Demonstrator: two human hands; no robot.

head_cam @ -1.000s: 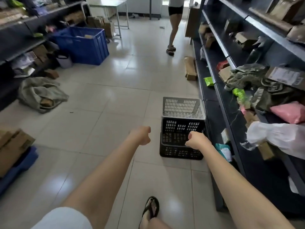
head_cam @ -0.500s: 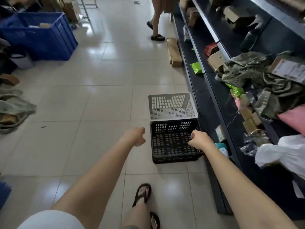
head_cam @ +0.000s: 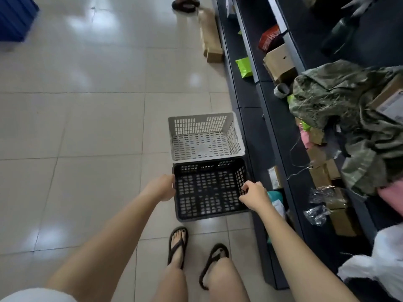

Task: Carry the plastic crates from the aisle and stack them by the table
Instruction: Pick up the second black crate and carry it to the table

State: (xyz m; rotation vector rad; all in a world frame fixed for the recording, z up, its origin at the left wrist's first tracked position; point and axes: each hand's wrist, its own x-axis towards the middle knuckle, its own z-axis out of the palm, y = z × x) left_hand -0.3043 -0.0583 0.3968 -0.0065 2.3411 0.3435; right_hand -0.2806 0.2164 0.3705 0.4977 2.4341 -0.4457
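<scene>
Head view: the step in hand is the pickup of the first crate. The person stands bent over the black crate point(head_cam: 210, 188), which sits on the tiled floor point(head_cam: 87, 127) hard against the base of the dark shelving unit point(head_cam: 250, 101). The left hand point(head_cam: 162, 187) is laid against the crate's left wall with the fingers curled at the rim, and the right hand point(head_cam: 254, 196) has its fingers hooked over the right rim; both appear to be grasping the crate, though it looks to be resting on the floor, not yet lifted. Directly beyond the grip, touching the black crate's far wall, stands the grey crate point(head_cam: 205, 137), empty and upright. Both crates are rigid moulded plastic, rectangular and open-topped, with slotted lattice walls and perforated bottoms; they look light, and stiff enough to carry by the rims. The floor is glossy tile and reflective, so may be slippery. To the right of the grip, the shelves hold loose clutter: a crumpled camouflage cloth point(head_cam: 340, 101), cardboard boxes point(head_cam: 280, 59) and plastic bags. The next move calls for an even two-handed lift clear of the shelf base, then a turn toward the table, which is out of view.
</scene>
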